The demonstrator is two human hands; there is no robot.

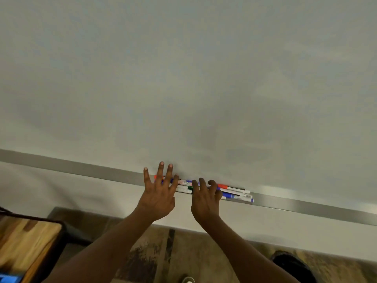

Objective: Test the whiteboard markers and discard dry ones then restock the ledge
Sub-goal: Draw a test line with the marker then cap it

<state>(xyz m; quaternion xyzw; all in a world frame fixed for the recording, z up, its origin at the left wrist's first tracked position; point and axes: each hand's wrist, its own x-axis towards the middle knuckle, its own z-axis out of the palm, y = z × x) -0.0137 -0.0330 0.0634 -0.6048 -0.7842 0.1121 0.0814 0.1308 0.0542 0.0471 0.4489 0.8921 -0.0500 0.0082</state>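
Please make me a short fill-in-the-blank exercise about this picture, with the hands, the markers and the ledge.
1. The markers lie in a bunch on the metal ____ under the whiteboard.
2. The left hand has its fingers spread ____.
3. The fingers of the right hand are ____ over the markers.
4. The table at lower left has a ____ top.

Missing words: ledge; open; curled; wooden

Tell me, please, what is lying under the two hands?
Markers lie bunched on the ledge, with red, blue and green parts showing. The left hand, fingers spread, and the right hand, fingers curled, cover their middles, so the exact count is unclear.
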